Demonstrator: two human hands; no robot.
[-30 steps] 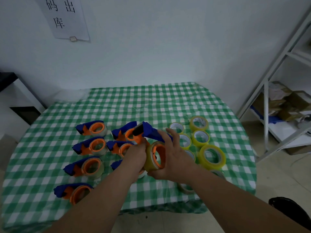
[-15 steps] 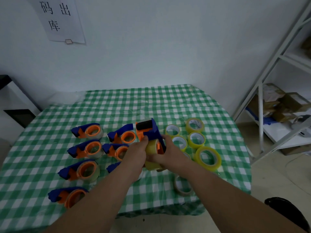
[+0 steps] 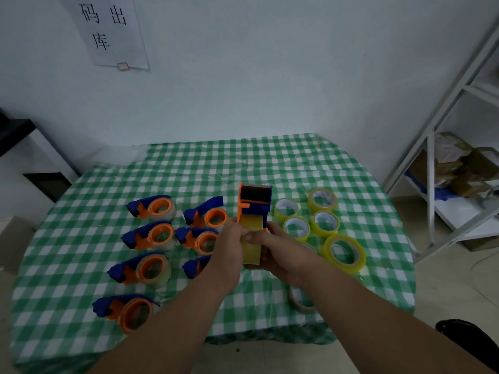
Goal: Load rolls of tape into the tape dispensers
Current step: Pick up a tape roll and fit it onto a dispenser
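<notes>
Partly, both hands (image 3: 229,255) hide the dispenser's (image 3: 253,203) tape roll (image 3: 251,238).

My left hand (image 3: 228,249) and right hand (image 3: 283,255): forearms extended, converging, fingers curled closed, thumbs nearly meeting.

From my seat this looks like a small storeroom or packing room. A white paper sign with black Chinese characters (image 3: 112,33) is stuck to the plain pale wall (image 3: 270,76). At the right I see a white metal shelving rack (image 3: 432,147) with brown cardboard boxes (image 3: 459,168) stacked on a low shelf. The round table under a green-and-white checked cloth (image 3: 216,163) carries blue-and-orange plastic tape dispensers (image 3: 151,236) in rows and yellowish rolls of clear packing tape (image 3: 324,224) grouped beside them.
</notes>
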